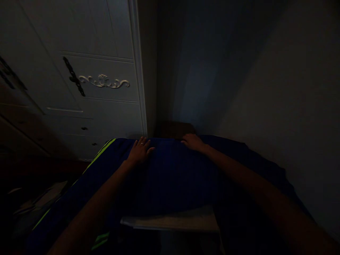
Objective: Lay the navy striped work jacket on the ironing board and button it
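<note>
A dark blue garment (170, 173) with lime-green stripes along its left side lies spread over a pale, flat-topped surface (180, 220) and hangs down on both sides. Whether it is a jacket or trousers cannot be made out in this dim light. My left hand (139, 151) rests palm down on the cloth near its far edge, fingers spread, a ring on one of them. Further right, my right hand (193, 142) lies on the same far edge, its thumb toward the left. Its fingers are dark but seem laid over the cloth.
A white wardrobe (111, 117) with dark handles and a scroll ornament (103, 81) stands at the left, close to the far edge. Behind and to the right rises a plain wall (278, 106). A brown object (175, 129) sits past the cloth. Papery items (50, 194) lie low left.
</note>
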A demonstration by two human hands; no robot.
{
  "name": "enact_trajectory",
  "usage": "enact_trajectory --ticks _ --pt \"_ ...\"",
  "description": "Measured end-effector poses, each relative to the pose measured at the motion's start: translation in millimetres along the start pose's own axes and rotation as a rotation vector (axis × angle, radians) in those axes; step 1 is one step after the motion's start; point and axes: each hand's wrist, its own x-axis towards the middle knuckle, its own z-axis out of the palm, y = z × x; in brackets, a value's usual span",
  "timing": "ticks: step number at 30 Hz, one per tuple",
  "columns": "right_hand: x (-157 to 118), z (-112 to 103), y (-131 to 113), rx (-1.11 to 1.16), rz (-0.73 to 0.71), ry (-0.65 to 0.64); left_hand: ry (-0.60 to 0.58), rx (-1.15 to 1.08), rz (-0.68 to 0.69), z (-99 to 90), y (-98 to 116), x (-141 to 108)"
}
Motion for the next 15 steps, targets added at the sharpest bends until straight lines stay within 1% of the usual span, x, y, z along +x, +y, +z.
enact_trajectory --ticks 1,3,5,7,11,15 --pt "4.9 3.3 -8.9 0.021 -0.033 -0.018 -0.041 -0.016 0.04 3.5 -1.8 9.6" --pt "14.1 10.5 -21.0 0.064 -0.075 -0.058 -0.11 -0.06 0.054 12.6 -8.3 25.0" --pt "21.5 16.2 -25.6 0.112 -0.094 -0.099 -0.144 -0.103 0.025 21.0 -17.8 35.3" --pt "26.7 19.5 -25.3 0.164 -0.105 -0.125 -0.145 -0.125 0.006 25.9 -27.8 42.6" --pt "33.7 23.2 -21.5 0.256 -0.126 -0.097 -0.144 -0.129 -0.014 25.1 -40.8 57.3" --pt "41.4 28.0 -19.6 0.312 -0.098 -0.118 -0.168 -0.157 -0.01 19.8 -43.8 75.4"
